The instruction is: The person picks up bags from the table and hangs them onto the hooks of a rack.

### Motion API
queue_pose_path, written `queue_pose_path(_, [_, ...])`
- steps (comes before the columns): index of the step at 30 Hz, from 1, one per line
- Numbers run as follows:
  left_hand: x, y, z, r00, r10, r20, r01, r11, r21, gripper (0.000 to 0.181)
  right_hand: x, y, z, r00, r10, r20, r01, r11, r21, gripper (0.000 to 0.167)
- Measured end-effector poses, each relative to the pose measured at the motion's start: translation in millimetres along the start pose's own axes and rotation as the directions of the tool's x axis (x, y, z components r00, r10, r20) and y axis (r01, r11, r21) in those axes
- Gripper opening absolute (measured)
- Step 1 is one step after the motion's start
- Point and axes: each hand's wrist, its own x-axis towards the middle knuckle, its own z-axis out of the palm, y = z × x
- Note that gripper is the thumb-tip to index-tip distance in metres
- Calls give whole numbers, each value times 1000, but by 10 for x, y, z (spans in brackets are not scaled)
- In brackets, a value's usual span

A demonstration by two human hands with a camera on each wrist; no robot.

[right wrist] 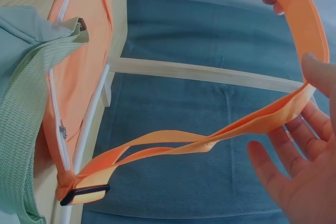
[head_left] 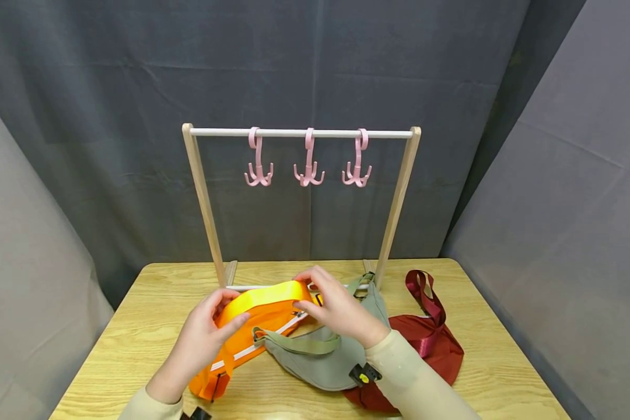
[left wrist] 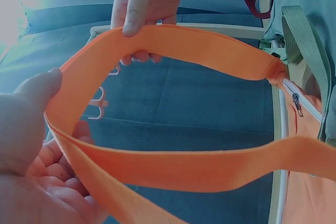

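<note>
An orange waist bag lies on the table at the front left, its white zipper showing. Its orange strap is raised in a loop above it. My left hand pinches the loop's left part between thumb and fingers. Farther along the same strap, my right hand holds it with thumb and fingers. In the right wrist view, a black buckle sits where the strap meets the bag. A grey-green waist bag lies beside the orange one, under my right forearm, which partly hides it.
A dark red bag with a satin strap lies at the right. Behind the bags stands a wooden rack with a white top bar. Three pink hooks hang from it. Grey curtains surround the wooden table.
</note>
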Motion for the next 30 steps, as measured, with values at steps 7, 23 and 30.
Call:
queue_pose_path(7, [13,28,-18,1000,13,3,-13,1000,-23,36,24,-39,-27,1000,1,-11,0,999,36,39])
queue_pose_path(23, [88,120,-86,999,39,-12,-39,999,-1,37,113,-33,-45,999,38,-2,-37,972,231,39])
queue_pose_path(30, [99,116,-102,999,50,-18,-51,999,-21,37,127,-34,-46,997,72,-13,-64,951,301,41])
